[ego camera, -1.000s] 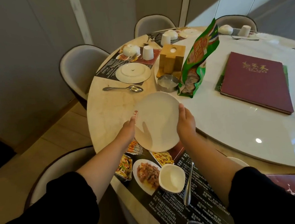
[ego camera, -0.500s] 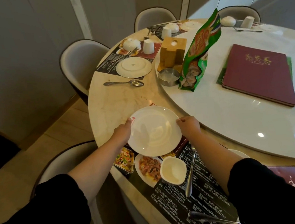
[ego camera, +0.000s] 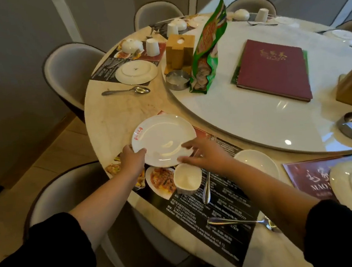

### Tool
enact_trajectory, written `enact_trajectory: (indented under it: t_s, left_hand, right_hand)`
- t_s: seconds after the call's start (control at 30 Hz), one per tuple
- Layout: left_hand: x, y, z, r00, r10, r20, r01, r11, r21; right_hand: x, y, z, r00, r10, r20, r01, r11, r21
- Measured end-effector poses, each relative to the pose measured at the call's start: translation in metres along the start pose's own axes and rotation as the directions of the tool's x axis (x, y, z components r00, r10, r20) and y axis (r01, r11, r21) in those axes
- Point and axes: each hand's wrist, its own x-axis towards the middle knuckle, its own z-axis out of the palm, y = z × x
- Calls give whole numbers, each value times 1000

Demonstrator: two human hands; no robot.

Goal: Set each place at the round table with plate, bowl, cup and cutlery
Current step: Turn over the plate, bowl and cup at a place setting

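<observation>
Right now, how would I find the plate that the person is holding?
Start at the white turntable in the middle of the round table, then come to its near left edge, by the dark placemat. The plate there lies face up with red writing on its rim; the neighbouring plates lie upside down.

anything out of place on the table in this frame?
Yes. A spoon lies alone on the bare table, between two settings. The far plate just beyond it sits upside down, foot ring up. The near plate, gripped at its rim by the left hand, only partly overlaps its placemat.
</observation>
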Motion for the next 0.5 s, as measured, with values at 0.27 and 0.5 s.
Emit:
enact_trajectory:
  t_s: [0.27, 0.5]
  left_hand:
    - [-40, 3, 15, 979, 203, 0, -201, 972, 124]
    - [-69, 33, 29, 891, 454, 10, -454, 891, 12]
  right_hand:
    - [-49, -2, 21, 994, -28, 101, 37, 995, -88]
    - [-78, 5, -17, 909, 112, -400, -23, 975, 221]
